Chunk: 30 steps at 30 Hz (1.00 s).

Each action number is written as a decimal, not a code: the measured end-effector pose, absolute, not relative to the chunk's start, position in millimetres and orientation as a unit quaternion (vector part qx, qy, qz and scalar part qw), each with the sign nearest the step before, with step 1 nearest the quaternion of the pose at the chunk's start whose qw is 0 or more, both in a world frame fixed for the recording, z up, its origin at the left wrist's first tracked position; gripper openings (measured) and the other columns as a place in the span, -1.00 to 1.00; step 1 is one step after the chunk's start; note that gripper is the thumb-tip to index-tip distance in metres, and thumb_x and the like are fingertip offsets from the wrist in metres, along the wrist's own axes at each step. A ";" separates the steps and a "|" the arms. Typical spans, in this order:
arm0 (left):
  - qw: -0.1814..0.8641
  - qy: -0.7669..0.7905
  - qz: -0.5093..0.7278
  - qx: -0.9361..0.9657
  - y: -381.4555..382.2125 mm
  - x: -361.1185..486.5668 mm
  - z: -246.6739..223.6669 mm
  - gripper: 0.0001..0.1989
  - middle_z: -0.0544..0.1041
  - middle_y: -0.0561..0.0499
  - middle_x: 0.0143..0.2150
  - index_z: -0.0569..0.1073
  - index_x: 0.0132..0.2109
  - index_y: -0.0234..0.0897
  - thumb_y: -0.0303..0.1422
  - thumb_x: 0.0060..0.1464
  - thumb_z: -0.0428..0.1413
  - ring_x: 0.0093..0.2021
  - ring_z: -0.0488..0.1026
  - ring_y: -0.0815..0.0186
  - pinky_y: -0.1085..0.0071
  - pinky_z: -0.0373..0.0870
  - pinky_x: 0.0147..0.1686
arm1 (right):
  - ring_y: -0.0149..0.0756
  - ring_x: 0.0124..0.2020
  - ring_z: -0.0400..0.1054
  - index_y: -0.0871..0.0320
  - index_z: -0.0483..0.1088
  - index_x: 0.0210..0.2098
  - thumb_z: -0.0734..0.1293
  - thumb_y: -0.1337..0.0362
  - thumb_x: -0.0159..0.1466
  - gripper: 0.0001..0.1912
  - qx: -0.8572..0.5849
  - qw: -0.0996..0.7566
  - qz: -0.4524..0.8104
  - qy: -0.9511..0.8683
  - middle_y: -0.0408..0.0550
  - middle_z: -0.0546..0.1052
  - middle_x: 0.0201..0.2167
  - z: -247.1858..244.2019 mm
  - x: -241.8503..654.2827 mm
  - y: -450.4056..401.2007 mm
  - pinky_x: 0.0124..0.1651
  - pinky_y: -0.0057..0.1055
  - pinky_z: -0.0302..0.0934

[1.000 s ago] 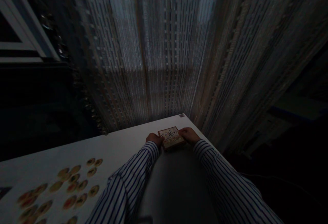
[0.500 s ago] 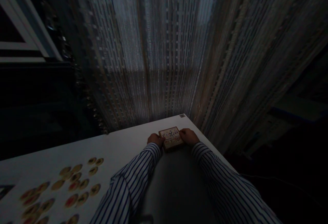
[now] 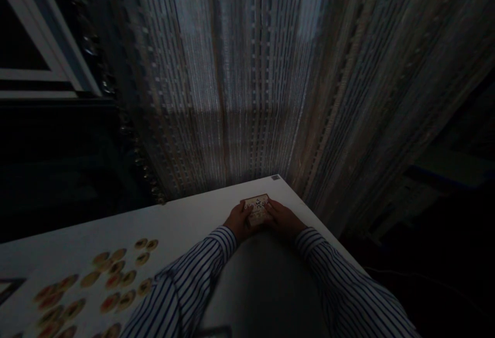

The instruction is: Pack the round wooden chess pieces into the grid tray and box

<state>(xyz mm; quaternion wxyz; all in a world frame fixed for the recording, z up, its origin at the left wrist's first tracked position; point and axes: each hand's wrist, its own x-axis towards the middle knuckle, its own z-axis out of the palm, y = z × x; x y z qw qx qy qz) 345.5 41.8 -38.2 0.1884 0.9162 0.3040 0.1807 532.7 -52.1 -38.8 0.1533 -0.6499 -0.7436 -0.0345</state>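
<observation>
Between my two hands is a small flat wooden box [image 3: 257, 215] with dark, brush-like writing on its pale top. My left hand [image 3: 238, 221] grips the box's left side, its thumb reaching over the top edge. From the right, my right hand [image 3: 283, 218] is closed on the opposite side, fingers partly over the lid. Both hands are near the far right corner of the white table [image 3: 193, 214]. Several round wooden Chinese chess pieces [image 3: 116, 268] with dark or red marks lie scattered to the left, some overlapping.
String curtains [image 3: 240, 96] hang behind the table's far edge. A small dark square mark [image 3: 275, 177] is at the table's far corner. Part of a dark-edged object [image 3: 10, 287] shows at the left edge. A thin cable [image 3: 394, 272] runs at the right. The light is dim.
My hands have slid further around the box, and more of its sides and top is covered by fingers. The view has shifted slightly.
</observation>
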 end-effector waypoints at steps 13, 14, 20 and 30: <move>0.159 0.263 0.169 0.936 43.5 342.9 -50.5 -0.28 0.00 -0.37 0.20 0.18 0.11 -0.45 -0.21 -0.20 0.14 0.16 0.03 -0.06 0.12 0.13 0.06 | -0.10 0.15 -0.07 0.28 0.01 0.15 0.13 0.01 0.17 -0.34 -0.616 0.183 -0.057 -0.764 0.23 0.03 0.16 -46.2 542.8 -55.9 0.09 -0.14 0.00; 0.159 0.265 0.168 0.936 42.7 343.1 -50.3 -0.29 -0.02 -0.37 0.21 0.17 0.11 -0.45 -0.22 -0.20 0.14 0.16 0.02 -0.06 0.13 0.13 0.06 | -0.11 0.16 -0.07 0.26 0.00 0.15 0.14 0.01 0.17 -0.34 -0.617 0.188 -0.058 -0.762 0.22 0.04 0.16 -46.5 544.3 -57.3 0.09 -0.14 -0.01; 0.167 0.279 0.153 0.933 39.7 343.5 -48.1 -0.29 -0.03 -0.31 0.22 0.17 0.11 -0.40 -0.26 -0.21 0.15 0.16 0.03 -0.02 0.18 0.14 0.07 | -0.15 0.08 0.07 0.19 0.01 0.14 0.23 0.10 0.13 -0.36 -0.611 0.192 -0.022 -0.768 0.18 0.19 0.09 -46.2 551.0 -61.8 0.05 -0.17 0.05; 0.160 0.301 0.140 0.930 34.5 347.1 -42.3 -0.41 0.05 -0.32 0.19 0.21 0.07 -0.43 -0.24 -0.11 0.08 0.15 0.09 0.03 0.22 0.12 0.08 | -0.17 0.05 0.11 0.17 0.03 0.14 0.21 0.09 0.15 -0.38 -0.629 0.189 -0.017 -0.753 0.14 0.26 0.03 -46.4 551.5 -59.2 0.04 -0.16 0.00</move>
